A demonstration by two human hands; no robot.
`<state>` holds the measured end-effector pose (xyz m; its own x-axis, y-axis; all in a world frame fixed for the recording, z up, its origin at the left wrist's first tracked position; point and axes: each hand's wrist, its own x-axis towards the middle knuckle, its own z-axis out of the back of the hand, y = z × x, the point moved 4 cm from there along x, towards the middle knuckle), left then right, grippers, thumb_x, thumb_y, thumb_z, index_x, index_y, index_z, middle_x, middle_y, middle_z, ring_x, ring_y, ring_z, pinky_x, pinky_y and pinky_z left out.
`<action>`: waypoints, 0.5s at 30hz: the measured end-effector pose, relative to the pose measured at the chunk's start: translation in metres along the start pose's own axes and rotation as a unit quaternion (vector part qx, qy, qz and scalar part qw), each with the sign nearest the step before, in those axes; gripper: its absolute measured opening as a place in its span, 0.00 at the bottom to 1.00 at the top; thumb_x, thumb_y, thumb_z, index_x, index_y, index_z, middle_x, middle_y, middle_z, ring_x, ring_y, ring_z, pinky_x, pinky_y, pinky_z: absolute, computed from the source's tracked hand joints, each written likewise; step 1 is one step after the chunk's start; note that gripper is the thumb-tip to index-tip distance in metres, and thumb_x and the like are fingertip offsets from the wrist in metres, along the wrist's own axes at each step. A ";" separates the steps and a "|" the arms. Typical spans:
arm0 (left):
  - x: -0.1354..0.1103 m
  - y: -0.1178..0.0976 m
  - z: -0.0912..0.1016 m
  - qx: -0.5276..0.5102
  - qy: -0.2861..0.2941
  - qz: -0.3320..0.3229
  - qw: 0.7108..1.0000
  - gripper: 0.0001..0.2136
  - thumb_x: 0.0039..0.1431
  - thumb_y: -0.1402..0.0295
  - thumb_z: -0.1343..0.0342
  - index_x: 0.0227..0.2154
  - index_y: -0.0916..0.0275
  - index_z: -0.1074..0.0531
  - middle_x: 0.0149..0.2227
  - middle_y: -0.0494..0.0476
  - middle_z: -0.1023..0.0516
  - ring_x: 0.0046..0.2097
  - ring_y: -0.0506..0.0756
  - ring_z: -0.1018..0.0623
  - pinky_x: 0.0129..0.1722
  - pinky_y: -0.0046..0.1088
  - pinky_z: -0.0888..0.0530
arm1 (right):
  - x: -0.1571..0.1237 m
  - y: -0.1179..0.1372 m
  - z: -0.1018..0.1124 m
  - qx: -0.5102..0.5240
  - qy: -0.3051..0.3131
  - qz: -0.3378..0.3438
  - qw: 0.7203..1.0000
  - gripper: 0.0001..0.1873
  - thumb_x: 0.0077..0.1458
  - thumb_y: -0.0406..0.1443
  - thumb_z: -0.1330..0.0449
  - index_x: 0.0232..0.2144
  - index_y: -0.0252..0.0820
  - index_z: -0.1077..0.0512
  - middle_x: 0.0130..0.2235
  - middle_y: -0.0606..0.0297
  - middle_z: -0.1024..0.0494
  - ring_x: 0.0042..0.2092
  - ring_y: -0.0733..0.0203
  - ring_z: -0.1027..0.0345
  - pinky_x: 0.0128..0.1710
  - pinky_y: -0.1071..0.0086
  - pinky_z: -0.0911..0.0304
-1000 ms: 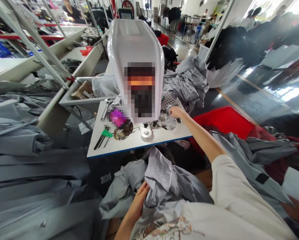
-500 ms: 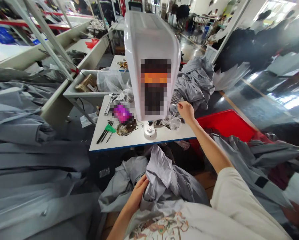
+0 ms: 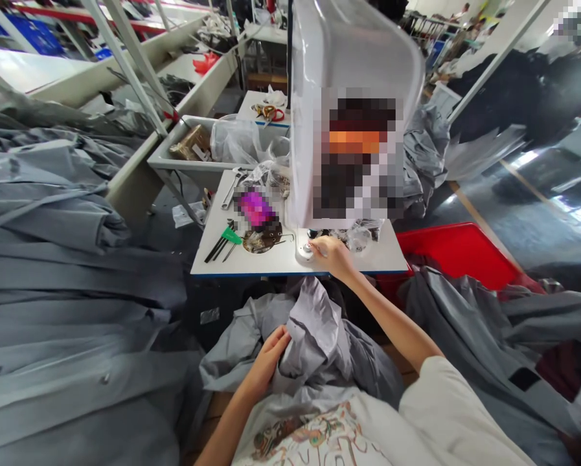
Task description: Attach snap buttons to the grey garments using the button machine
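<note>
Pressing on the grey cloth [image 3: 319, 330] bunched in the lap, the L hand [image 3: 267, 362] lies half open, fingers lightly curled on a fold (can't tell if it's truly gripping). The cloth sits against the person's cream tee [image 3: 309, 433], which has a printed front. The R hand [image 3: 331, 254] is out at the table, thumb & fingers drawn into a narrow pinch right by the round white base [image 3: 306, 251] of the machine; can't tell if anything small is in the pinch.

As things lie, the bunch is all in the lap, w/ none of it up on the table; more grey piles [image 3: 67, 291] sit off to the L.

The table [image 3: 212, 265] has a white top & blue edge. On it are a green-handled tool [image 3: 231, 236], a wrench [image 3: 232, 191], a blurred purple item [image 3: 257, 209] & a clear bag [image 3: 357, 238]. The white hood [image 3: 353, 58] of the machine rises behind the R hand, front blurred.

Further on: a grey bin [image 3: 173, 149], a red crate [image 3: 458, 249] to the R, then long benches [image 3: 183, 84].
</note>
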<state>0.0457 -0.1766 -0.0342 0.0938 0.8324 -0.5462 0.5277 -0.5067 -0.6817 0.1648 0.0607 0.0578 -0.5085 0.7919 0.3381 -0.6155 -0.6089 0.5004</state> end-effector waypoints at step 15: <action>-0.009 -0.036 -0.002 0.068 -0.028 -0.055 0.996 0.22 0.49 0.47 0.41 0.25 0.62 0.40 0.23 0.46 0.42 0.26 0.48 0.42 0.27 0.21 0.41 | 0.010 0.010 0.006 -0.034 0.098 -0.015 0.995 0.14 0.57 0.38 0.43 0.44 0.42 0.25 0.48 0.57 0.27 0.48 0.52 0.35 0.48 0.61 0.40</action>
<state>0.0273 -0.1652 -0.0040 -0.0076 0.8725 -0.4885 0.4124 -0.4423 -0.7964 0.1572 0.0630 0.0711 -0.5931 0.7892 0.1596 -0.6671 -0.5926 0.4513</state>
